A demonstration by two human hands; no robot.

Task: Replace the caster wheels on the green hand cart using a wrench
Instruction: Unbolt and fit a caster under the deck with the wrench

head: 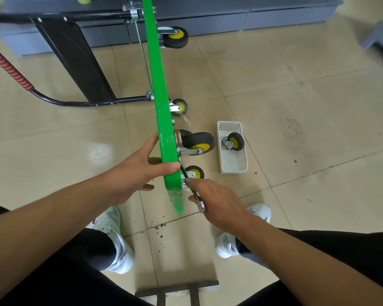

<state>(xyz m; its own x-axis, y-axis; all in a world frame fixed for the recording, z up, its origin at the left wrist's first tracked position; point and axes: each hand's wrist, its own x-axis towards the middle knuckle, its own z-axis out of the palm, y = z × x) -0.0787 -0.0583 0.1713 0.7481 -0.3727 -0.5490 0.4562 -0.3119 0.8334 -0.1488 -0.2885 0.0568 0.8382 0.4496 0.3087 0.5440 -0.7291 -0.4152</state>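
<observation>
The green hand cart [158,85] stands on its side edge on the tiled floor, its underside facing right. Several black casters with yellow hubs stick out to the right, a large one [197,141] near me and a smaller one [195,172] just below it. My left hand [142,168] grips the near end of the green deck. My right hand [212,197] holds a metal wrench [196,196] whose head reaches up to the mounting of the near small caster. The bolt itself is hidden by my fingers.
A white plastic basket [232,166] lies on the floor to the right with one loose caster [233,141] in it. The cart's black handle with a red grip [9,69] extends left. Grey cabinets [230,16] line the far wall. My white shoes [111,235] flank a wooden stool [177,292].
</observation>
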